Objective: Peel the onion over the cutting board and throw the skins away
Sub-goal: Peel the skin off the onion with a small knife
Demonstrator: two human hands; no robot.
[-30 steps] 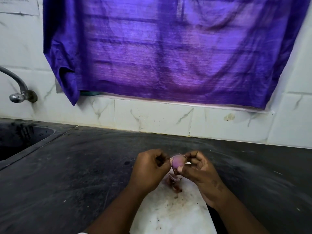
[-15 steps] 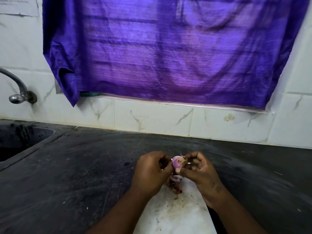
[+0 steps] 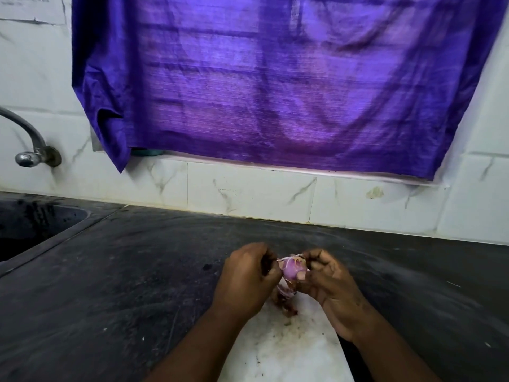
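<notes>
A small purple onion (image 3: 292, 269) sits between both hands, above the far end of the white cutting board (image 3: 286, 351). My right hand (image 3: 327, 288) grips the onion from the right, thumb under it. My left hand (image 3: 246, 279) pinches a thin strip of skin (image 3: 286, 258) at the onion's top left. Loose reddish skins (image 3: 286, 301) lie on the board just below the onion, partly hidden by my hands.
The board lies on a dark stone counter (image 3: 124, 285). A dark sink (image 3: 33, 227) is set in at the far left, with a metal tap (image 3: 30, 150) on the tiled wall. A purple curtain (image 3: 275, 84) hangs over the window behind.
The hands stay close together on the onion. My left fingers have shifted a little and a thin strip of skin now lifts at the onion's top.
</notes>
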